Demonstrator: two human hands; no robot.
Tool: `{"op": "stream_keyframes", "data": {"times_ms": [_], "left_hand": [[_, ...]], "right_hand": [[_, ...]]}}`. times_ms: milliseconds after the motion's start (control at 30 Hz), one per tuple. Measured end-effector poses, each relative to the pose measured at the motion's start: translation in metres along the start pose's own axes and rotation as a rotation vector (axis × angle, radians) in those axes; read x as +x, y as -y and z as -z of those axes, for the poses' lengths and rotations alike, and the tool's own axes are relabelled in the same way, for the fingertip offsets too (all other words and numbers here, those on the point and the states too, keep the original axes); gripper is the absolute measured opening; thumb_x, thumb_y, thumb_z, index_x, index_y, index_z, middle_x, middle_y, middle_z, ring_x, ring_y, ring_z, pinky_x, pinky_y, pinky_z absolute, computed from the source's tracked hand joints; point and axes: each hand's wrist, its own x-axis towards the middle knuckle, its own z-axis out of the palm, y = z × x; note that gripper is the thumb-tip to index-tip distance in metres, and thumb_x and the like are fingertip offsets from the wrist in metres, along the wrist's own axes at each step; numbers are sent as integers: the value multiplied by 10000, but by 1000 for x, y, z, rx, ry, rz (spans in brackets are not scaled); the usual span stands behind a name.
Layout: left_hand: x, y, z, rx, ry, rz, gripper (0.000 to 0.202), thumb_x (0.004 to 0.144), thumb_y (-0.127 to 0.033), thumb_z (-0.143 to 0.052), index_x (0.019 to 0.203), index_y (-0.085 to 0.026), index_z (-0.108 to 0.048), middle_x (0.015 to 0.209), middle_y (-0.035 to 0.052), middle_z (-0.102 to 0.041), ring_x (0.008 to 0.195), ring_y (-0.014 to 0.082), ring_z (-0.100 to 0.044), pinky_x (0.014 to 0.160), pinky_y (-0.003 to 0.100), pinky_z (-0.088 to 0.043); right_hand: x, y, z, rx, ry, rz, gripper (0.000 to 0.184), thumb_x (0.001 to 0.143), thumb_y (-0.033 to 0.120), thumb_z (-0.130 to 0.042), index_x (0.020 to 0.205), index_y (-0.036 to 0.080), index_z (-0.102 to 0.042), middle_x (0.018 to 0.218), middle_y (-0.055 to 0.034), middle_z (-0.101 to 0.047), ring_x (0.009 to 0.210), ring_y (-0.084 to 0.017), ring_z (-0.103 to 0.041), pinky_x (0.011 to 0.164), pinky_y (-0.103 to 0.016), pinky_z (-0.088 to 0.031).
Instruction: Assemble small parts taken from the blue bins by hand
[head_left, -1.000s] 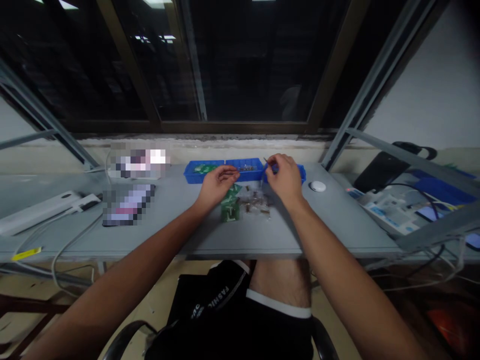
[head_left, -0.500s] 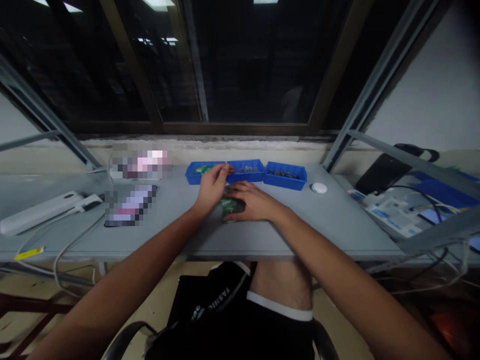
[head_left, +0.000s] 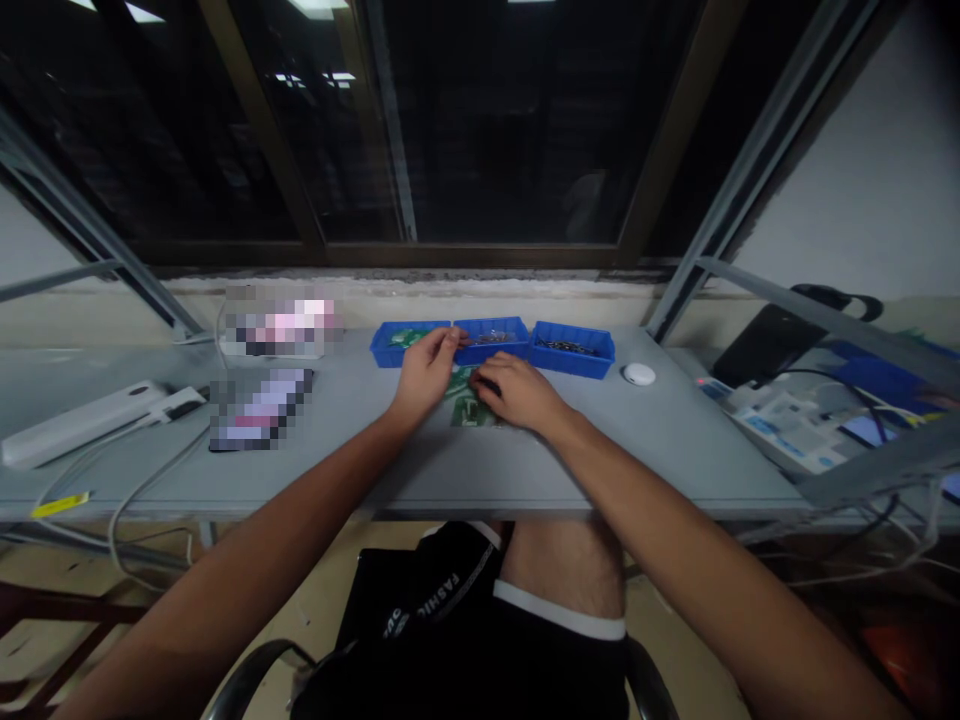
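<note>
The fingers (head_left: 448, 340) of the left hand (head_left: 424, 378) are drawn narrowly together, tips close, at the near rim where the left blue tray (head_left: 401, 345) and the middle blue tray (head_left: 491, 340) meet; whether anything is pinched between them cannot be told. The fingers (head_left: 489, 380) of the right hand (head_left: 523, 392) are bent down over the far edge of a green circuit board (head_left: 466, 412), which is touched from its 2 o'clock side; whether it is gripped or only pressed cannot be told. The board is laid flat on the grey surface (head_left: 600, 450), between the two hands and just at 6 o'clock of the middle tray. Green pieces are seen in the left tray and small dark parts in the right blue tray (head_left: 574, 350), which is set at 1 o'clock of the right hand. A white round object (head_left: 638, 374) is placed just at 3 o'clock of that tray. Well apart at 9 o'clock of the left hand, a white bar-shaped device (head_left: 75, 428) and a grey cable (head_left: 142, 490) are found, with a yellow tag (head_left: 52, 505) at the near edge. Black shorts (head_left: 450, 640) are seen at 6 o'clock, below the surface.
</note>
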Motion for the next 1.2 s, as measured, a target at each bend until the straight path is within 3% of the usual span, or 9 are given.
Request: {"op": "stream_keyframes", "data": {"times_ms": [133,300,400,533,600,733,933,1100,1200], "left_hand": [[0,2,1,28,5,3,348,987,-505,-579,1046,-203,-741,1073,75,-773,1054,241,-698,1005,357,-501],[-2,3,1,166,50,-34,248,950,-366,-642,1099,-203,-755,1166,79,-761,1083,239,-689,946,347,-523],[-3,3,1,249,86,-51,230,946,-321,-633,1103,-205,-756,1165,72,-757,1074,226,-689,910,335,-535],[-3,5,0,250,83,-46,232,953,-312,-623,1112,-201,-751,1172,72,-757,1061,221,-696,893,336,-547],[-3,5,-1,242,73,-40,229,950,-316,-630,1106,-201,-752,1164,72,-760,1047,222,-699,883,339,-551],[-3,5,-1,239,85,-37,235,953,-331,-631,1102,-195,-752,1158,76,-761,1041,222,-699,884,340,-545],[-3,4,0,233,85,-35,255,952,-347,-635,1112,-190,-756,1157,82,-761,1025,225,-691,869,336,-531],[-3,4,1,240,49,-50,284,964,-406,-624,1086,-193,-768,1146,83,-762,1061,236,-684,894,333,-527],[-4,2,-1,160,84,26,366,953,-495,-641,1083,-182,-779,1097,87,-779,1008,243,-703,914,346,-530]], "right_hand": [[2,-2,3,116,-189,-116,132,886,125,-598,945,208,-682,1018,-67,-713,1001,-232,-644,941,-355,-496],[3,-11,4,225,-329,-347,110,907,157,-562,926,210,-656,897,-23,-725,803,-192,-655,788,-315,-495],[0,-12,2,191,-233,-295,85,917,250,-645,968,203,-695,976,-51,-747,906,-218,-670,870,-344,-498],[-2,-7,-4,163,-14,-21,326,876,287,-760,1192,213,-725,1220,-92,-743,1168,-276,-626,1066,-427,-450],[-1,-5,-6,157,53,22,324,895,249,-737,1217,223,-734,1201,-87,-758,1148,-272,-635,1061,-430,-460],[2,-5,-6,60,67,-19,178,941,179,-644,1058,197,-776,1042,-102,-774,1043,-268,-660,964,-410,-503],[4,-9,-2,197,-206,-111,152,924,174,-650,1031,196,-756,1122,-88,-760,1094,-246,-669,1013,-400,-499],[7,-22,-5,414,-462,-411,180,916,365,-700,999,220,-768,1002,-48,-787,930,-227,-713,891,-376,-552],[6,-27,-3,460,-567,-443,245,905,424,-714,1019,220,-784,1005,-56,-779,931,-228,-712,894,-381,-564]]}}
